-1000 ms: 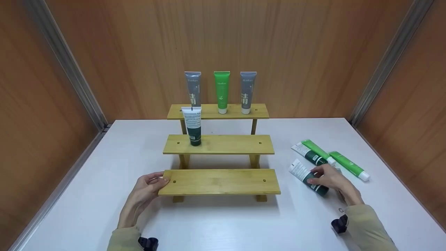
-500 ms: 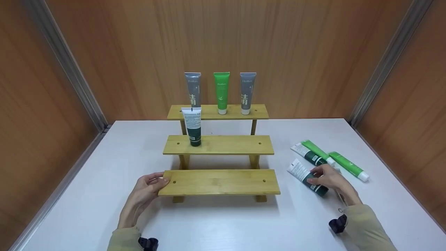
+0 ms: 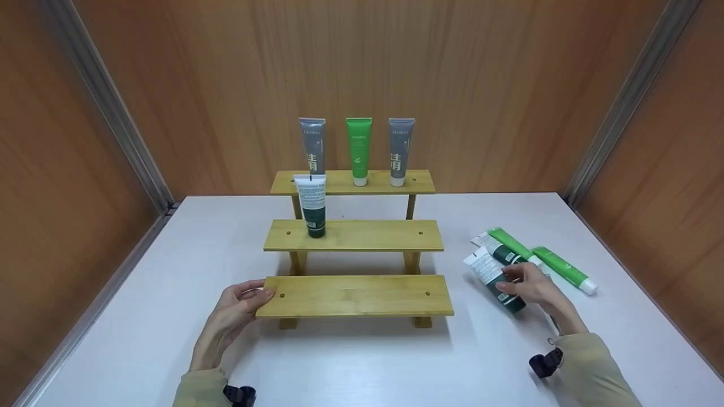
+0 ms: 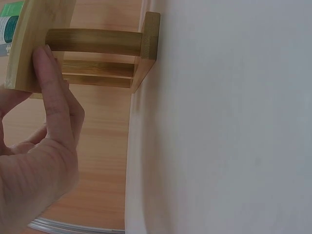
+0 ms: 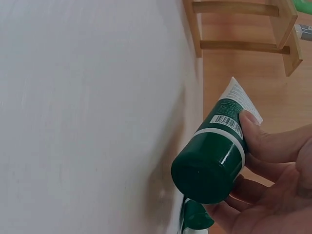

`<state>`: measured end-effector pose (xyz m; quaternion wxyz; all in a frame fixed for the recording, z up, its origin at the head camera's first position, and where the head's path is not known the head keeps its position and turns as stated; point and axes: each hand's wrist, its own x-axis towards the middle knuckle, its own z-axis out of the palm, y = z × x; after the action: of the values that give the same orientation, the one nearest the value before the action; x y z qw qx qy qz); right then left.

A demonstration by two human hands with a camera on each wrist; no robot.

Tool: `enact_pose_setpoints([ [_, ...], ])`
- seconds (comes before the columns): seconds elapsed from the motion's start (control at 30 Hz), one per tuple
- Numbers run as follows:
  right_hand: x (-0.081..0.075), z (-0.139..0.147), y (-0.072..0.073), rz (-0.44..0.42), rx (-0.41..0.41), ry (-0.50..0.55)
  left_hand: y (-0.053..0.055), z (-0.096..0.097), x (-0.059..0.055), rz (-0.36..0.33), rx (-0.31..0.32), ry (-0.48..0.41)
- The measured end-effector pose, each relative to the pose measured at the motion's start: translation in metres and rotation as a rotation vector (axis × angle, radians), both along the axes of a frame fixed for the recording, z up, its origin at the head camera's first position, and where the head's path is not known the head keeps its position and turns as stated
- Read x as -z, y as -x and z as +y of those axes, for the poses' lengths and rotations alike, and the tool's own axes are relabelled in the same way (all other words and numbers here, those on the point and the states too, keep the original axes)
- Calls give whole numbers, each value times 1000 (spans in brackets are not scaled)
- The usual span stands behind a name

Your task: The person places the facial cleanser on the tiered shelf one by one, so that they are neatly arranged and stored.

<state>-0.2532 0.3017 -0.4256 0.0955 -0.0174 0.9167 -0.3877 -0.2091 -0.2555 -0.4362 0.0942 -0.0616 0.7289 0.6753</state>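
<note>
My left hand (image 3: 236, 308) pinches the left end of the lowest board of a three-step wooden display stand (image 3: 354, 296), thumb on top and fingers underneath. In the left wrist view the fingertips (image 4: 45, 61) press the board's underside beside a post. On the right, my right hand (image 3: 531, 287) grips a white and dark green squeeze tube (image 3: 490, 277) between thumb and fingers. The right wrist view shows this tube (image 5: 209, 161) tilted, its dark green cap toward the camera and a shadow on the table beside it. Another white and green tube (image 3: 505, 252) lies just behind it.
Two bright green tubes (image 3: 563, 269) lie on the white table (image 3: 362, 362) at the right. A white and green tube (image 3: 313, 204) stands on the middle step. On the top step stand two grey tubes (image 3: 400, 150) and a green tube (image 3: 359, 150). Wooden panels enclose the table.
My right hand has picked the white and green tube up off the table, shifting it slightly up and left in the head view. The left hand keeps its place on the stand.
</note>
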Motion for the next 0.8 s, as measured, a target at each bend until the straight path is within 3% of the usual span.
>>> enact_pose_setpoints([
  [0.8,-14,-27,-3,101,7,233,0,1,0,-16,-3,-7],
])
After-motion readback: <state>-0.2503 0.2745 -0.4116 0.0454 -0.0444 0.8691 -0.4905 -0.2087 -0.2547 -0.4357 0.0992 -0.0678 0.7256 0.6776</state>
